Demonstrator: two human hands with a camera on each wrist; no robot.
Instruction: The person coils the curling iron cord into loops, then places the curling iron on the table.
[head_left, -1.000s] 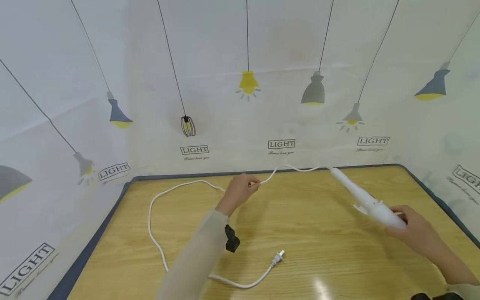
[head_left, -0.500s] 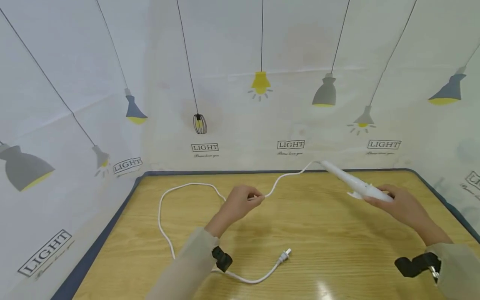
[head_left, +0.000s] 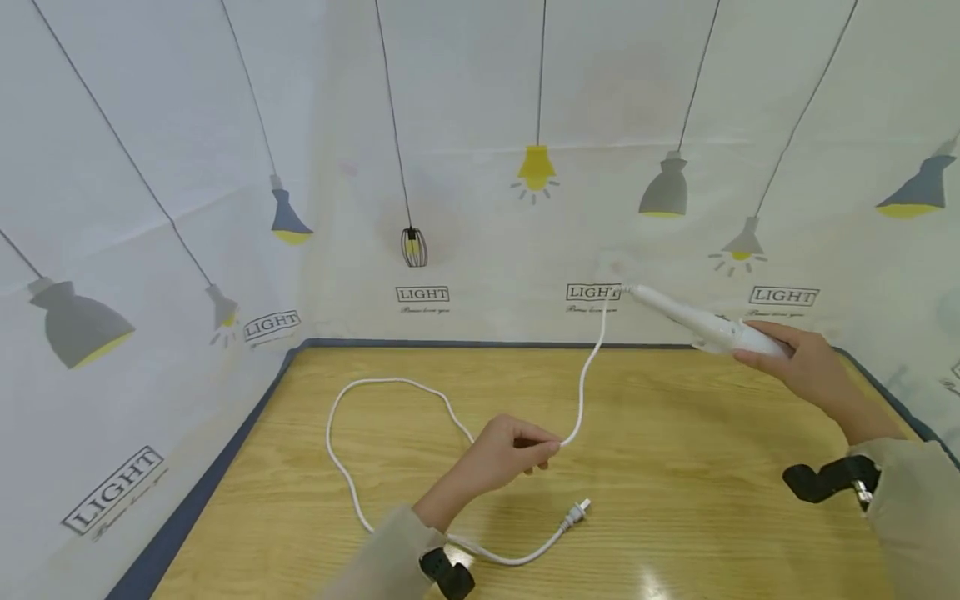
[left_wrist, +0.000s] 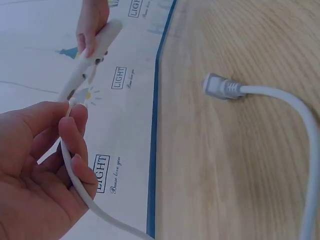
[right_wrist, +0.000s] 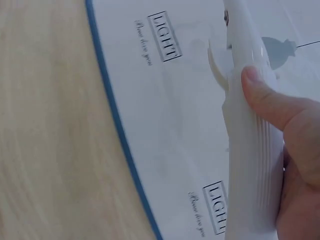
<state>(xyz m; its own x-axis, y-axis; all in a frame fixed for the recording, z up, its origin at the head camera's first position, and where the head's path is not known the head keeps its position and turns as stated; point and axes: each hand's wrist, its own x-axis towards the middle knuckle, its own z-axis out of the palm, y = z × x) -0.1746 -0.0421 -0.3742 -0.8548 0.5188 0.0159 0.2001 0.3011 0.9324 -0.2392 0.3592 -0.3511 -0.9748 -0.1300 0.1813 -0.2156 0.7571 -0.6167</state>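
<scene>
A white curling iron (head_left: 682,314) with a small lever on its side is held above the far right of the table. My right hand (head_left: 813,375) grips one end, the thumb lying along its ribbed body (right_wrist: 250,150) in the right wrist view. From the opposite end a white cord (head_left: 584,383) drops to my left hand (head_left: 498,457), which pinches it between thumb and fingers. More cord passes behind the left fingers and loops over the table. Its two-pin plug (head_left: 576,512) lies near the front middle, also showing as a plug (left_wrist: 217,86) in the left wrist view.
A wood-grain table (head_left: 712,483) has a dark blue edge (head_left: 360,342) along its back and sides. White sheeting (head_left: 480,225) printed with lamps and "LIGHT" labels stands around it. Black camera mounts sit on both wrists.
My right hand has raised the curling iron up and away from the table. My left hand has come down and nearer, still pinching the cord, which now hangs steeper between them. The head view has shifted.
</scene>
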